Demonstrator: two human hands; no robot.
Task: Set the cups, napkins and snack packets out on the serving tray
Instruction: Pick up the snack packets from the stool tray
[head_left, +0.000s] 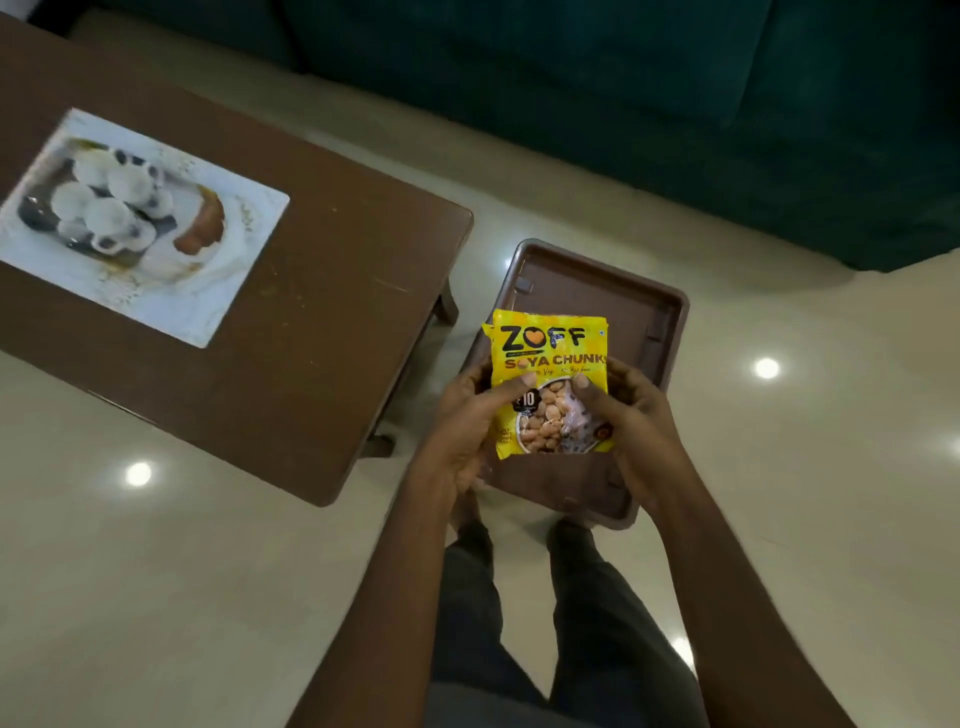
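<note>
Left hand (467, 415): grips the lower left side of the snack packet, thumb across its front.
Right hand (631, 415): grips the lower right side, thumb on the front.
Snack packet (550, 358): yellow, printed "ZOFF Soya Chunks", held upright over the brown tray; a second yellow edge shows behind it.
Brown tray (597, 280): directly under the hands, beside the table corner; cannot tell what supports it.
Cups (104, 202): white, clustered on the white marbled tray (208, 291).
Table (322, 312): brown, low, carries the marbled tray.

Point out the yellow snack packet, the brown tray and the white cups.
yellow snack packet (550, 364): head view, on its printed front.
brown tray (587, 291): head view, on its bare base.
white cups (109, 215): head view, on one cup in the cluster.
</note>
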